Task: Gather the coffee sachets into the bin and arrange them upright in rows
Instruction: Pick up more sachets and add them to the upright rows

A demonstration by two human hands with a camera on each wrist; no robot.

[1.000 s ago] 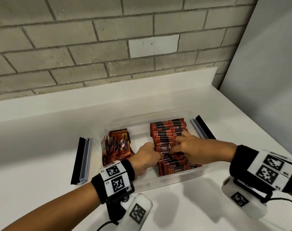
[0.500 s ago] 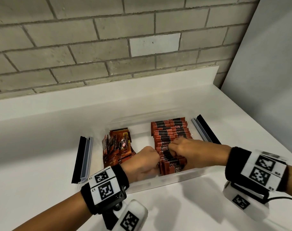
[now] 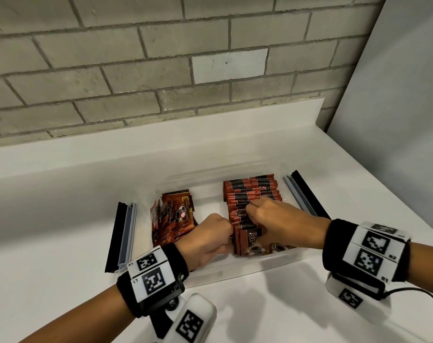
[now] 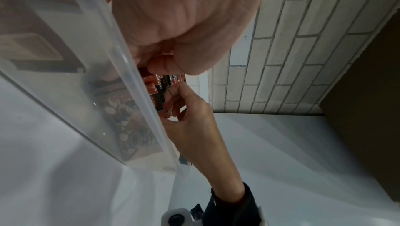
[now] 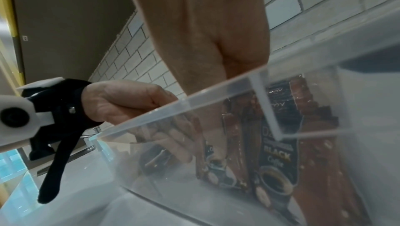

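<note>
Standing upright in the clear bin [image 3: 272, 264], right row of sachets [image 3: 250, 194], both hands [image 3: 210, 237] [image 3: 277, 219] pinched its near packets, looser stack [image 3: 173, 216] left.

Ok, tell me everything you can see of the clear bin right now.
The clear bin is a shallow, rectangular, see-through plastic tub sitting flat on the white counter. Its right side holds a long row of red-and-black sachets standing on edge; its left side holds a smaller, leaning bunch of orange-brown sachets. Both hands reach in over the near wall: the left hand and right hand meet at the right row.
</note>
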